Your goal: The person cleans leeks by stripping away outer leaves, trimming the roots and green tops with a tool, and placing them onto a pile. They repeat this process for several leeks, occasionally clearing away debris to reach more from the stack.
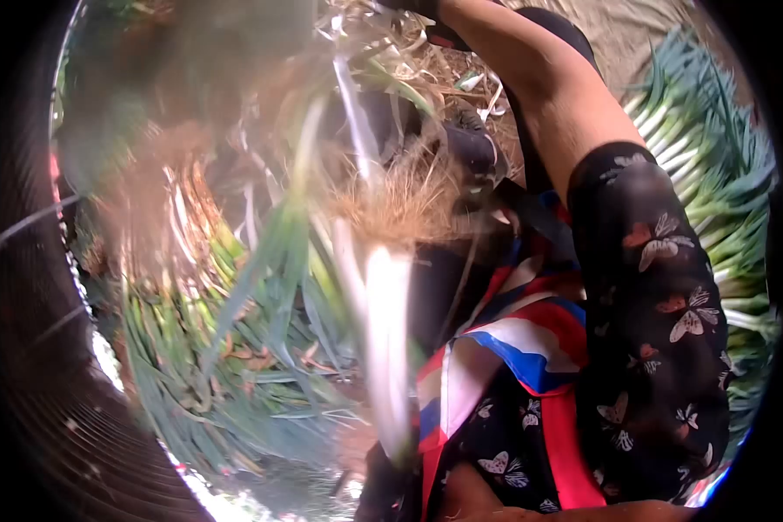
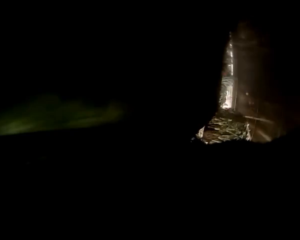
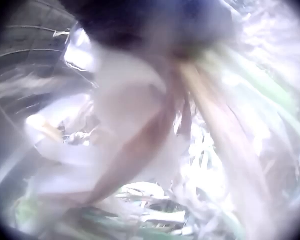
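A thick spring onion (image 1: 389,339) stands close to the head camera, its white shank below a tuft of tan roots (image 1: 391,204). My left hand (image 1: 384,483), in a dark glove, grips its lower end near the bottom edge. At the top of the head view, my right hand (image 1: 413,5) is mostly cut off beside a white strand (image 1: 352,100). The right wrist view is blurred: brown and green leaves (image 3: 135,155) fan out from that hand's dark glove (image 3: 155,22). The left wrist view is nearly black.
Untrimmed spring onions (image 1: 209,322) lie heaped at left, with dry brown outer leaves. A row of white-stemmed spring onions (image 1: 705,165) lines the right side, beside tan sheeting (image 1: 644,30). A dark shoe (image 1: 474,148) and loose peelings (image 1: 487,91) are beyond the roots.
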Tool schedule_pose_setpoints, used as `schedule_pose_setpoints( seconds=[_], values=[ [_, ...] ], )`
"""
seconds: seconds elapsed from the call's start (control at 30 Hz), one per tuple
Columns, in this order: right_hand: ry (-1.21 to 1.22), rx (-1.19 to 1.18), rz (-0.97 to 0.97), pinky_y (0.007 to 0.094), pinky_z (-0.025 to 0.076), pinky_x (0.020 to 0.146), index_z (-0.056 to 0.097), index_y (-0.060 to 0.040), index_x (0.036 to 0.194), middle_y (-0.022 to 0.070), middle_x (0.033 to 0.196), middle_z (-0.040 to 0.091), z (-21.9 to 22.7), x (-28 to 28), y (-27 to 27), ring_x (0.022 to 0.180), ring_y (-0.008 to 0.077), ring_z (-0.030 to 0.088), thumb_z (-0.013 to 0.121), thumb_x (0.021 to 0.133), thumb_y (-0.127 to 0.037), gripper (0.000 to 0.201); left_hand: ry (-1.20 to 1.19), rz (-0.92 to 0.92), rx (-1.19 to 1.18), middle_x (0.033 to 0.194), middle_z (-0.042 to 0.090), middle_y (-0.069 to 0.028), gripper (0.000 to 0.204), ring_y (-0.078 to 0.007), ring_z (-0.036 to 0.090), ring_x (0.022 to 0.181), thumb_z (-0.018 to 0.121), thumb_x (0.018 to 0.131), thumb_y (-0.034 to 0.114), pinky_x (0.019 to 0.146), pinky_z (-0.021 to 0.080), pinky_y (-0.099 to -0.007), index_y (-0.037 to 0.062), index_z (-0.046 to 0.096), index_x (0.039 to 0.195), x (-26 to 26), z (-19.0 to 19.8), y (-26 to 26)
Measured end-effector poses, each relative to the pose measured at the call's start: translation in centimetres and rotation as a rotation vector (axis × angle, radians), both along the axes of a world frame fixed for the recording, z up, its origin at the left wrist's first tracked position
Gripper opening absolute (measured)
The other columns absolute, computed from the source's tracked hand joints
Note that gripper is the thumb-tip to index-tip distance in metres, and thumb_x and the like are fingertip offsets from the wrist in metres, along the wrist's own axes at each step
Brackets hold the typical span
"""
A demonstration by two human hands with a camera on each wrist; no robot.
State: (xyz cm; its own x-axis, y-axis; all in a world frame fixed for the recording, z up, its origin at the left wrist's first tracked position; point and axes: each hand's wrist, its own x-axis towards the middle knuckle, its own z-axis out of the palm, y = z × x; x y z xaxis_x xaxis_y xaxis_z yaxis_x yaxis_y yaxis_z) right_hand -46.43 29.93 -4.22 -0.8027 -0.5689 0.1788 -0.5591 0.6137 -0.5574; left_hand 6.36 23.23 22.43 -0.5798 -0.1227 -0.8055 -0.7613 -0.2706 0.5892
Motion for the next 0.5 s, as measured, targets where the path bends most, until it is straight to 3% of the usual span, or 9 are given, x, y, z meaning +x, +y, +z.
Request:
schedule_pose_setpoints(
  seconds=[0.1, 0.2, 0.4, 0.47, 0.5],
  values=[
    [0.033, -0.004, 0.064, 0.0402, 0.053, 0.060, 0.065, -0.0018, 0.089, 0.0178, 0.082, 0.066, 2.5, 1.2, 1.6, 0.074, 0.0345, 0.066, 0.061, 0.080, -0.016, 0.017, 0.013, 0.107, 0.033, 0.097, 0.059, -0.0089, 0.059, -0.0164, 0.061, 0.084, 0.067, 0.069, -0.002, 0.070, 0.051, -0.0281, -0.0025, 0.046, 0.124, 0.0, -1.4, 0.9],
    [0.046, -0.065, 0.087, 0.0390, 0.053, 0.058, 0.064, -0.0017, 0.092, 0.0171, 0.080, 0.065, 5.0, 2.8, 4.8, 0.072, 0.0345, 0.066, 0.059, 0.081, -0.015, 0.018, 0.064, 0.063, 0.042, 0.100, 0.059, -0.0095, 0.061, -0.0168, 0.061, 0.087, 0.067, 0.069, 0.000, 0.072, 0.051, -0.0289, -0.0029, 0.045, 0.126, -2.2, -3.1, 0.5],
    [0.120, -0.341, 0.202, 0.0367, 0.053, 0.054, 0.061, -0.0014, 0.100, 0.0155, 0.075, 0.064, 16.6, 12.1, 13.8, 0.068, 0.0344, 0.065, 0.056, 0.083, -0.013, 0.021, 0.222, -0.405, -0.074, 0.104, 0.060, -0.0105, 0.067, -0.0176, 0.060, 0.091, 0.069, 0.067, 0.002, 0.077, 0.050, -0.0304, -0.0037, 0.043, 0.128, -12.2, -4.0, 0.5],
    [0.311, -0.441, 0.252, 0.0360, 0.053, 0.052, 0.060, -0.0013, 0.102, 0.0150, 0.074, 0.064, 20.0, 18.0, 15.6, 0.067, 0.0344, 0.065, 0.054, 0.083, -0.013, 0.023, 0.270, -0.603, -0.138, 0.106, 0.060, -0.0109, 0.068, -0.0179, 0.060, 0.093, 0.070, 0.067, 0.003, 0.078, 0.050, -0.0309, -0.0039, 0.043, 0.129, -15.3, -3.3, 1.7],
    [0.582, -0.464, 0.278, 0.0423, 0.053, 0.057, 0.057, -0.0017, 0.105, 0.0119, 0.076, 0.061, 20.8, 21.1, 15.7, 0.068, 0.0322, 0.064, 0.052, 0.084, -0.018, 0.027, 0.296, -0.716, -0.172, 0.107, 0.060, -0.0111, 0.069, -0.0180, 0.060, 0.093, 0.070, 0.067, 0.004, 0.079, 0.050, -0.0312, -0.0040, 0.043, 0.130, -16.9, -2.9, 2.6]
  ],
)
